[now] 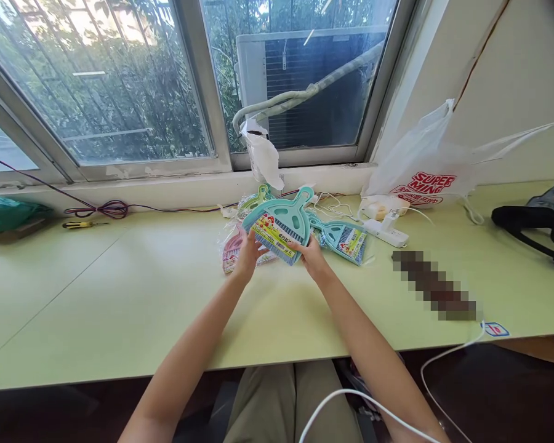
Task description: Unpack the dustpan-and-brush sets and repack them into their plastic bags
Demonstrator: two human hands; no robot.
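Both my hands hold up a teal mini dustpan-and-brush set (284,223) in clear wrapping, tilted with its handle pointing up and right. My left hand (248,252) grips its lower left edge, fingers closed on the wrapper. At the set's lower right corner my right hand (310,253) has its fingers closed. A pink set (231,249) lies on the pale green table (133,289) under my left hand. Another teal set (344,239) lies flat to the right, and a green one (255,200) lies behind.
A white power strip (385,232) with cables lies right of the sets, near a white plastic bag (427,169) with red print. A black strap and grey bag (542,221) sit at far right. On the left lie a yellow screwdriver (79,224) and a purple cable (106,209).
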